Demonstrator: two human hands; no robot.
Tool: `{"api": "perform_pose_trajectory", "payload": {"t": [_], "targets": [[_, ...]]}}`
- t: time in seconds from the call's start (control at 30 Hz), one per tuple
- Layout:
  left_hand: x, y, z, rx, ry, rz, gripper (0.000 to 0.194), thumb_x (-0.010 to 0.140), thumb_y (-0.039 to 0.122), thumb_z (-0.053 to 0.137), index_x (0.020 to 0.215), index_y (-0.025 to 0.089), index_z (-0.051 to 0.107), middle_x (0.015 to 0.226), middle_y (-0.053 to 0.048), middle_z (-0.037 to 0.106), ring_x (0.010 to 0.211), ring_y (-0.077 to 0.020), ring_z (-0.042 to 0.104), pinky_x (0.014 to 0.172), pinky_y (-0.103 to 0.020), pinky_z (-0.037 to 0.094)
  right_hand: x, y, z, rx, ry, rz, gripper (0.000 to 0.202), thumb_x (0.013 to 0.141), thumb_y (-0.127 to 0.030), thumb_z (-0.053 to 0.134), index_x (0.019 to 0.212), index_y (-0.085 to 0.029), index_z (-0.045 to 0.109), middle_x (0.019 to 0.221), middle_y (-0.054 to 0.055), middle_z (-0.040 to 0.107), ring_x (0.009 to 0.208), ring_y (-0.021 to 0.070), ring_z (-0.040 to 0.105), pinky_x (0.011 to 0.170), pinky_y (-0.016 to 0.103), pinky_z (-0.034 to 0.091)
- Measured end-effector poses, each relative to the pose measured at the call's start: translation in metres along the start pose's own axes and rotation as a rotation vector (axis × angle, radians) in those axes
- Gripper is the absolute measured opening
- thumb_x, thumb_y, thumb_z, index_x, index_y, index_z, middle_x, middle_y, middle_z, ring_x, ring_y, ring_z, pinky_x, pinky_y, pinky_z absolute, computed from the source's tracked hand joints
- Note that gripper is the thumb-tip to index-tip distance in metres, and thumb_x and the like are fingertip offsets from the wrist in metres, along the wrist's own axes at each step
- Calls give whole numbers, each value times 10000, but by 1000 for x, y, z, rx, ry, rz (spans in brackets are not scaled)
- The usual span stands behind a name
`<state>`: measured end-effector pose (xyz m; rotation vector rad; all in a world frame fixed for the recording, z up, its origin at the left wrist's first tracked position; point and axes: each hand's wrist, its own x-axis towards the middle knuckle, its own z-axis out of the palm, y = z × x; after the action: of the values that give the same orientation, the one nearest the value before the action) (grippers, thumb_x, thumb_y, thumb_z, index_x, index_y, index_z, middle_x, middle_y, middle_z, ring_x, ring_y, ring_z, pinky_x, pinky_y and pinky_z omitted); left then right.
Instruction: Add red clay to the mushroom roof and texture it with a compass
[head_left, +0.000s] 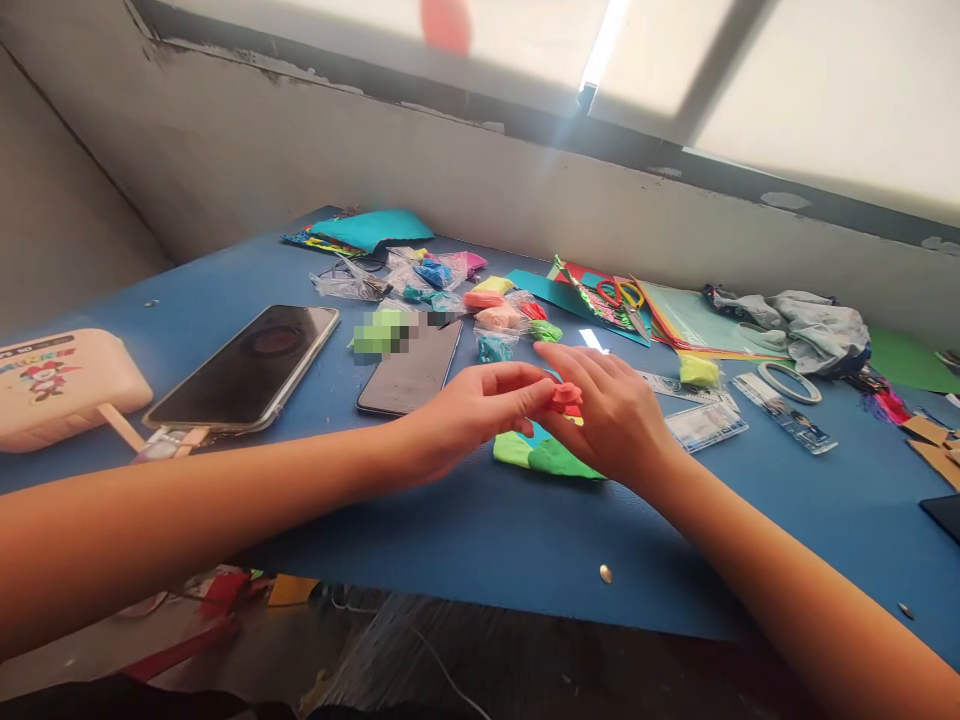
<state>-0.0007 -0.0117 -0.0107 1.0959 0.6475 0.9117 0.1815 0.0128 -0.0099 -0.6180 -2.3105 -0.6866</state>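
Left hand (480,415) pinches a small red clay piece (568,394) over the green clay (559,457), near-centre of the blue table (450,545). Right hand (619,420) curves alongside; I can't tell its grip (fingers partly hidden). Risks: excess thumb pressure flattens the piece; a slip sticks it below.

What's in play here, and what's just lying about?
In play:
- red clay, in the left hand
- right hand, beside it
- green piece below
- bagged clay, probably supply

Apparently just lying about:
- left phone
- centre phone
- pink device
- cloth
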Motion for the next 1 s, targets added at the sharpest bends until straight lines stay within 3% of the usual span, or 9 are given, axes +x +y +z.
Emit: {"api": "perform_pose_trajectory", "payload": {"t": [0.1,0.27,0.47,0.57,0.63,0.73,0.8,0.9,1.0], "targets": [[2,0,-3,142,37,25,297,751,448,758,824,169,690,839,-18,607,772,-146,514,738,-292,380,1,-4,-1,17,84,2,424,936,-443,528,1194,-106,531,938,128,720,795,199,671,658,297,516],[3,2,-4,247,49,43,401,752,552,718,681,161,662,626,29,474,616,-110,377,615,-278,297,4,-5,-6,319,30,82,130,944,-285,549,943,-164,597,693,6,653,562,93,571,519,197,455],[6,2,-4,155,137,29,285,755,425,747,763,145,695,675,26,520,606,-90,396,607,-262,324,1,27,-2,485,62,406,200,903,-340,597,806,-170,635,606,-24,624,469,72,519,484,198,439],[7,1,-4,62,181,-22,206,764,318,740,715,128,676,726,-7,569,667,-106,474,622,-251,369,-4,46,1,474,194,643,301,885,-463,589,820,-173,636,553,-33,585,460,91,544,481,220,452],[6,2,-3,-45,201,-72,151,789,256,700,739,115,681,797,-41,605,744,-126,529,649,-248,404,-4,49,2,453,277,741,324,881,-495,582,876,-177,642,622,-13,623,511,105,589,510,231,476],[5,2,-2,-191,133,-98,166,810,277,670,789,114,689,883,-72,627,832,-162,568,702,-270,445,-3,32,5,486,189,644,352,933,-485,498,1039,-181,640,854,64,704,680,141,670,578,253,523],[3,1,-3,-185,49,-69,209,796,333,703,808,125,700,892,-66,634,851,-172,563,714,-277,441,-2,12,7,499,-23,441,328,947,-432,488,1105,-183,630,1000,100,711,848,173,689,689,279,553],[3,-1,-5,-71,38,-28,251,752,378,762,783,135,709,826,-34,624,796,-143,525,695,-257,399,-1,-8,9,508,-113,339,262,977,-324,432,1037,-169,636,937,88,725,829,164,687,695,261,546],[4,0,-6,-18,123,-34,270,721,384,791,743,132,697,726,4,567,684,-101,463,652,-244,363,2,-9,5,593,-144,439,222,952,-311,488,934,-156,645,781,49,698,654,126,649,583,226,509]]}}
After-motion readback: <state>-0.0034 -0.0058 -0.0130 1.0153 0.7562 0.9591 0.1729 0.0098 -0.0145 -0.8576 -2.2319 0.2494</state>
